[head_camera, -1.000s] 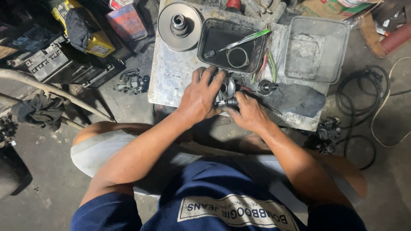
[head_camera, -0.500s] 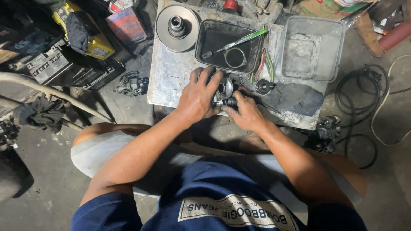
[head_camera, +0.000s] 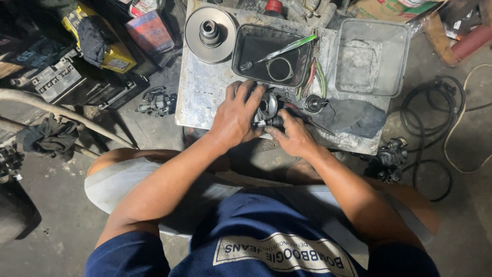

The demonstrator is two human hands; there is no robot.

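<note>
On table (head_camera: 205,97) front edge: small metal engine part (head_camera: 267,109), round cup-like body, sits between my hands. Left hand (head_camera: 237,115) grip closed over its left side, steadying. Right hand (head_camera: 292,136) fingertips pinch its lower end. Step looks like fitting or loosening piece. Next move needs firm hold, careful twist. Black tray (head_camera: 271,54) just behind.

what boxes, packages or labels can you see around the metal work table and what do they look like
Yellow rectangular box: upper left floor, dark cloth draped over it.
Red-and-blue carton: just left of the table's top corner, tilted.
Brown cardboard box: top edge, behind the clear plastic tray.
White rectangular shirt label: bottom centre, on blue fabric.
</note>
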